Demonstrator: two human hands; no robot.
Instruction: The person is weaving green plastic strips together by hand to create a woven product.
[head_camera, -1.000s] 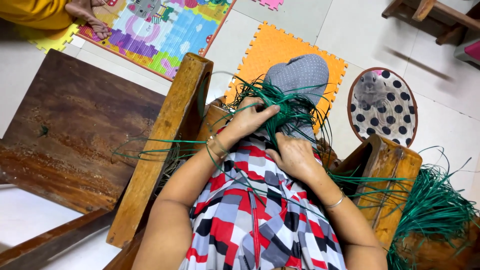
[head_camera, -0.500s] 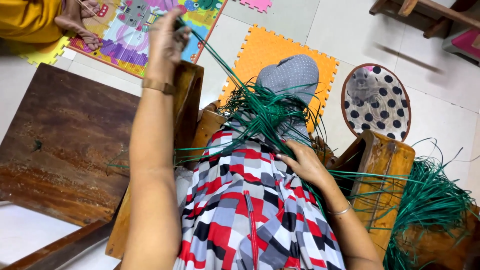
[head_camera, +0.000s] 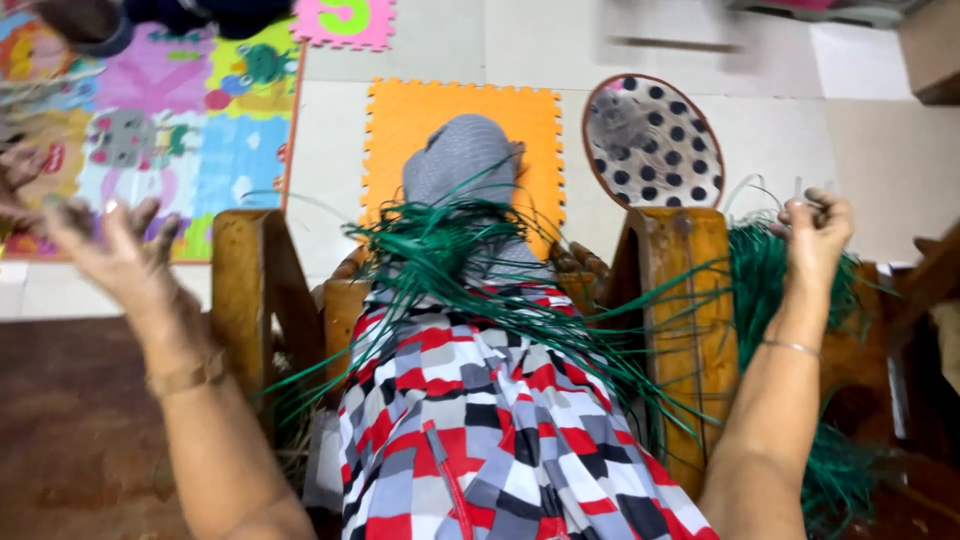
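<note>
Left hand (head_camera: 105, 240): raised at the far left, fingers spread apart, holding nothing visible; motion blur hides finer detail. Green strands (head_camera: 455, 250): thin, flat, glossy, bunched in a tangle at centre over the checked red, grey and black cloth (head_camera: 480, 430), fanning out across the wooden frame (head_camera: 685, 300). Right hand (head_camera: 815, 230): raised beside the frame's right post, fingertips pinched together on thin pale strands (head_camera: 765, 190).
</note>
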